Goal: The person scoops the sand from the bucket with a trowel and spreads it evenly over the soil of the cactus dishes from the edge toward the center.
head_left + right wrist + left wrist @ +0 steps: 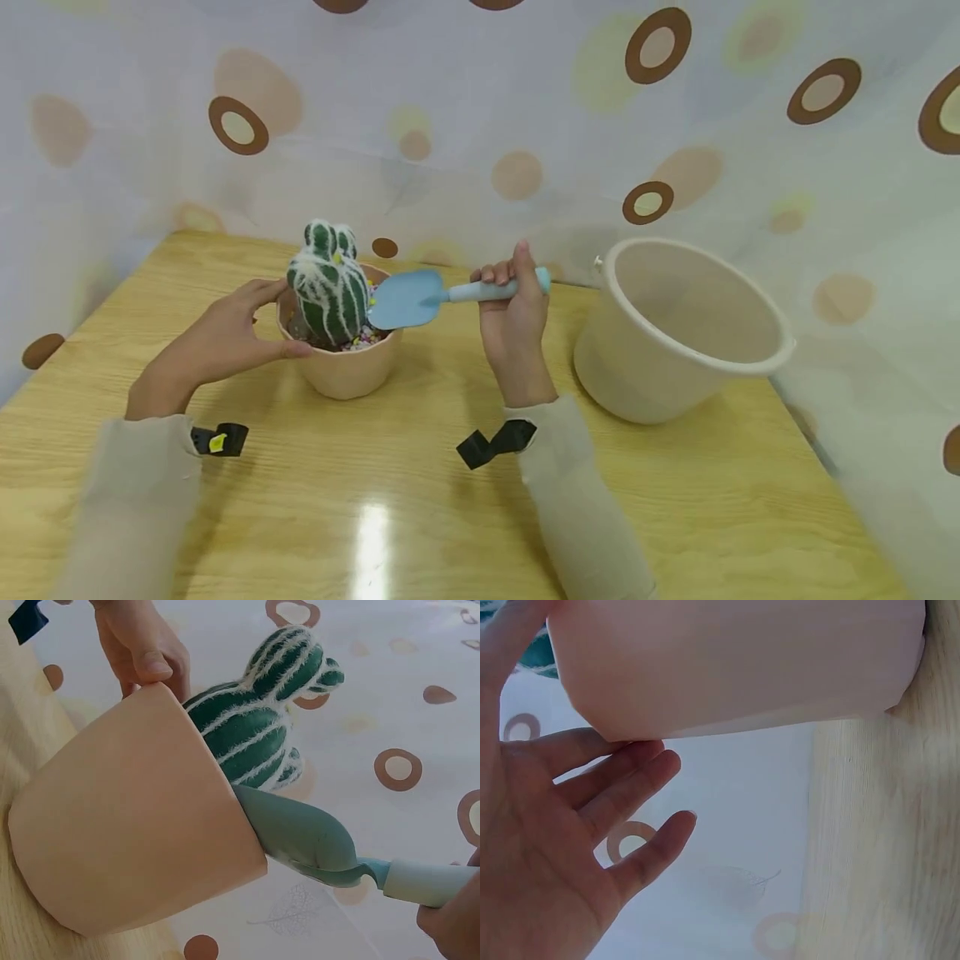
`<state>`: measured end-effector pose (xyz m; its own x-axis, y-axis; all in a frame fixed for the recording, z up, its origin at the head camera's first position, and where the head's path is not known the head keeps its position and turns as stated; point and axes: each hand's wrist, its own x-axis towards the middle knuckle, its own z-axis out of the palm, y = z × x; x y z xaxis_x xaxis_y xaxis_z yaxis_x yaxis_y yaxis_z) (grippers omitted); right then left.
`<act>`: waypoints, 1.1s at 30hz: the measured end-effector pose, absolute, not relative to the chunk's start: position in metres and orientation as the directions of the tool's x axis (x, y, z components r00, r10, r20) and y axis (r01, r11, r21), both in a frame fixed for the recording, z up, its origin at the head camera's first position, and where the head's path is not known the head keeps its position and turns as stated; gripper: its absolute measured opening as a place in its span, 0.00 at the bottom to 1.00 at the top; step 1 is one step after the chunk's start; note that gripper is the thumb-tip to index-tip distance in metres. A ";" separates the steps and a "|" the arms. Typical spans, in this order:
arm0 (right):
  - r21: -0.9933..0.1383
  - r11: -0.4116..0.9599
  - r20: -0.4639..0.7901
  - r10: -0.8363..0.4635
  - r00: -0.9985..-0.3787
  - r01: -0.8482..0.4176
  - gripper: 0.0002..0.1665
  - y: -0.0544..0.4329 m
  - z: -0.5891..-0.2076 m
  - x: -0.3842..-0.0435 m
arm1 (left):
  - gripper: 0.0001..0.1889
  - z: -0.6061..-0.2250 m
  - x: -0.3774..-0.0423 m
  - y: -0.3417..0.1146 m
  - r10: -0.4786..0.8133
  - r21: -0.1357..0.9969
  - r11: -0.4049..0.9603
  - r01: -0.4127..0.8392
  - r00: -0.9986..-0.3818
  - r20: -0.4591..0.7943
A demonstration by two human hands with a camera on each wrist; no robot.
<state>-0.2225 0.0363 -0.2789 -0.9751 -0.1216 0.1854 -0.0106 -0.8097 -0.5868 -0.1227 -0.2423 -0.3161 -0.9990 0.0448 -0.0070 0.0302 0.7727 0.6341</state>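
A green cactus [330,292] with white fuzzy stripes stands in a peach flowerpot [348,375], among small colourful pebbles [367,337]. My left hand [225,329] holds the pot at its left side, thumb on the near rim and fingers round the far side. In the left wrist view those fingers [630,780] are spread against the pot wall. My right hand [517,317] grips a light blue trowel [408,300] by its pale handle. The trowel's blade [300,832] reaches over the rim beside the cactus, and its tip is hidden inside the pot.
A large cream bucket [645,375] stands tilted-looking to the right of my right hand. All of it is on a light wooden table [360,483]. A white cloth [465,100] with brown rings hangs behind the table.
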 end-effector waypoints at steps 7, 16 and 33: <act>-0.566 -0.824 0.104 -0.108 -0.989 0.030 0.27 0.037 -0.280 -0.228 | 0.49 -0.319 -0.113 -0.247 0.045 0.667 0.739 0.095 -0.995 0.092; -0.612 -0.791 0.081 -0.091 -0.993 0.022 0.27 0.042 -0.270 -0.234 | 0.42 -0.326 -0.104 -0.237 0.002 0.692 0.709 0.137 -0.981 0.192; -0.774 -0.628 0.189 -0.106 -0.976 -0.082 0.22 0.030 -0.245 -0.229 | 0.38 -0.327 -0.101 -0.232 0.020 0.684 0.715 0.146 -0.982 0.188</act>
<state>-0.2291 0.0300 -0.2450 -0.9762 -0.1056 0.1894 -0.0821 -0.6284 -0.7735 -0.1007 -0.2323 -0.3272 -0.9819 0.0203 0.1882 0.1459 0.7148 0.6840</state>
